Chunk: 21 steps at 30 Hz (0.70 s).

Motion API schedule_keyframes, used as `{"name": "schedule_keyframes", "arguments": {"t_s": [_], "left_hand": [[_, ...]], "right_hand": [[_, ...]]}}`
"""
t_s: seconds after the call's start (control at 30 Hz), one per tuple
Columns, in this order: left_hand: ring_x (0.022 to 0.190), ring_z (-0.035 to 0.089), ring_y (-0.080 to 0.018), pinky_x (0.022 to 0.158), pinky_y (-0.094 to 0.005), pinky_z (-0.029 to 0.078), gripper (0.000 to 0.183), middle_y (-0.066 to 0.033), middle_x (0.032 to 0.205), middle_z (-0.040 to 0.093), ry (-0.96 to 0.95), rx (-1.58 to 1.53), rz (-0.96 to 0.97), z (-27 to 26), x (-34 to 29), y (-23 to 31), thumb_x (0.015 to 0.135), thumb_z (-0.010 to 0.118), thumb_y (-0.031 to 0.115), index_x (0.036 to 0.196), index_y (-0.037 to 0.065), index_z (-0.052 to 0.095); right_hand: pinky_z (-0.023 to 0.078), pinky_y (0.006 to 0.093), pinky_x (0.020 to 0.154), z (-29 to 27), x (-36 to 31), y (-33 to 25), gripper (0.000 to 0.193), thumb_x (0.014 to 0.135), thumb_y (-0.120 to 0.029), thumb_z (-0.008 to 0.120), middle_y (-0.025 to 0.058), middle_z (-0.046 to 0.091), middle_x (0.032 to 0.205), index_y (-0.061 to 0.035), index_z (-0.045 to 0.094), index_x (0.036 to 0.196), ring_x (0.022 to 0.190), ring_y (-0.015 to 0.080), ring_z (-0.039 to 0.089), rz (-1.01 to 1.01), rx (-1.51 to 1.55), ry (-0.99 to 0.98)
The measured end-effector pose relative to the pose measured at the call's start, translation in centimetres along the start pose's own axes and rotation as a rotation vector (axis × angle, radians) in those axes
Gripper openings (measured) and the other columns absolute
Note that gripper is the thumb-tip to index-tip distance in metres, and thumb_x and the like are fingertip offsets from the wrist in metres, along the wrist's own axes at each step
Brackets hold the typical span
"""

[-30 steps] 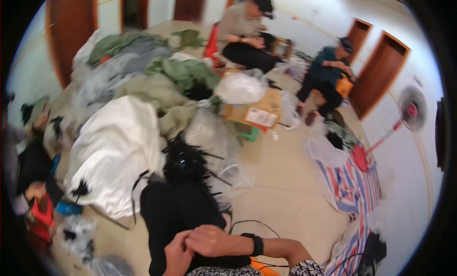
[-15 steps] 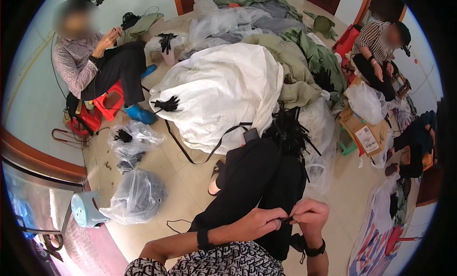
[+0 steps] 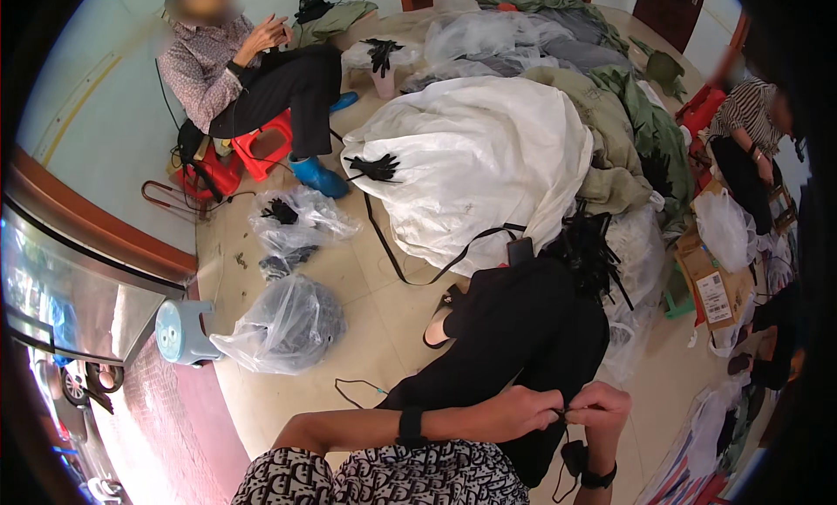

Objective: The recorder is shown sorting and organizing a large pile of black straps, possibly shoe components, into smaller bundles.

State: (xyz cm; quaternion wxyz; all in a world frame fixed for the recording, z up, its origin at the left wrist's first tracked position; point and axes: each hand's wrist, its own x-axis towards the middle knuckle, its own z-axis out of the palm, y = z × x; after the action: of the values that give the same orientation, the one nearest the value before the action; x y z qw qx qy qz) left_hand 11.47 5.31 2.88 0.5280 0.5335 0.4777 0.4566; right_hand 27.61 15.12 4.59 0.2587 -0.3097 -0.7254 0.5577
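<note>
The head-worn fisheye looks forward and down over the wearer's lap [image 3: 523, 335], with left hand [image 3: 521, 414] and right hand [image 3: 600, 407] close by, white bundle [image 3: 471, 165] farther out, dark door [image 3: 667, 13] farthest.

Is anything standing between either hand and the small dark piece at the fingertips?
Nothing visible does: the left hand and right hand both meet at the small dark piece. The dangling black object hangs below, beside the right forearm, not in between.

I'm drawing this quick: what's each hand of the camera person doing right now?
Left hand: closed, pinching a small black piece, material too tiny to tell.
Right hand: closed, fingertips pinched at that same piece.
</note>
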Motion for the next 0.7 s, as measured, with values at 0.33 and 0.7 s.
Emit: {"name": "schedule_keyframes", "arguments": {"t_s": [0.33,0.7], "left_hand": [[0.062,0.059,-0.0265,0.055,-0.0326,0.047,0.011,-0.0125,0.067,0.057,-0.155,0.027,0.150,0.9,0.0,-0.2,0.084,0.050,0.012,0.090,0.003,0.050],[0.062,0.060,-0.0194,0.056,-0.0268,0.048,0.009,-0.0091,0.071,0.060,0.045,0.299,-0.156,-2.9,-2.8,-0.7,0.081,0.054,0.010,0.085,0.003,0.056]], "right_hand": [[0.040,0.0231,0.045,-0.2,-2.3,1.3,0.017,0.048,0.003,0.073,0.0101,0.057,0.058,0.0031,0.060,0.059,0.049,0.0160,0.054,0.033,0.346,0.026],[0.038,0.0211,0.048,-3.8,-2.2,-0.4,0.010,0.060,-0.001,0.069,0.0035,0.059,0.063,-0.0016,0.064,0.069,0.054,0.0097,0.053,0.183,-0.011,-0.150]]}}
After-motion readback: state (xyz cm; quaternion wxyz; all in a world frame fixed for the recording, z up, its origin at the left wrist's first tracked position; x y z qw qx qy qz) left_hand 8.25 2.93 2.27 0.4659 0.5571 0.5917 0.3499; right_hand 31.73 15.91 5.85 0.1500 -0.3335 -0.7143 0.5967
